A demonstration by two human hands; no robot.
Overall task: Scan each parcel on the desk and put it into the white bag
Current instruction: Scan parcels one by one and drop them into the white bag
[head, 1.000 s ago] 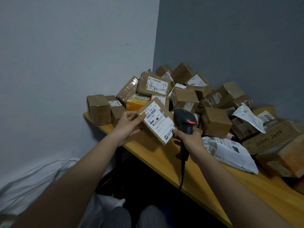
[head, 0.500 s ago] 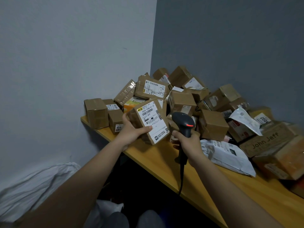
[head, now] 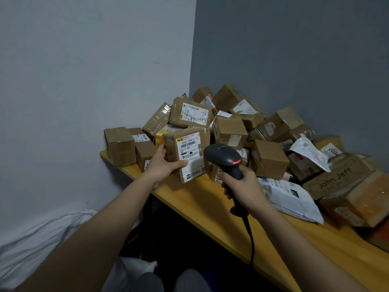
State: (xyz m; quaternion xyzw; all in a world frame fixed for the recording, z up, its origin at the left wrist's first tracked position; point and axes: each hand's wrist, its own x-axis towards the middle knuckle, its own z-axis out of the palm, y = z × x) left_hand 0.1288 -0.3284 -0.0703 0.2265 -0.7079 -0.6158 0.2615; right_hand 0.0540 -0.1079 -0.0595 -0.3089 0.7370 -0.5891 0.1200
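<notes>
My left hand (head: 163,163) holds a brown cardboard parcel (head: 185,152) upright above the desk's left end, its white barcode label facing me. Just right of it, my right hand (head: 240,184) grips a black handheld scanner (head: 224,159) with a red light on its head, which sits beside the parcel's right edge. The scanner's cable hangs down over the desk edge. The white bag (head: 37,241) lies crumpled on the floor at lower left, below my left forearm.
A heap of several brown boxes (head: 229,131) fills the yellow desk (head: 210,207) into the wall corner. A white mailer (head: 292,197) and a "John Jeff" box (head: 336,178) lie to the right. Two boxes (head: 121,146) stand at the desk's left end. My knees show below.
My left hand has turned the parcel from tilted to upright and shifted it left. The scanner has risen slightly and now sits beside the label.
</notes>
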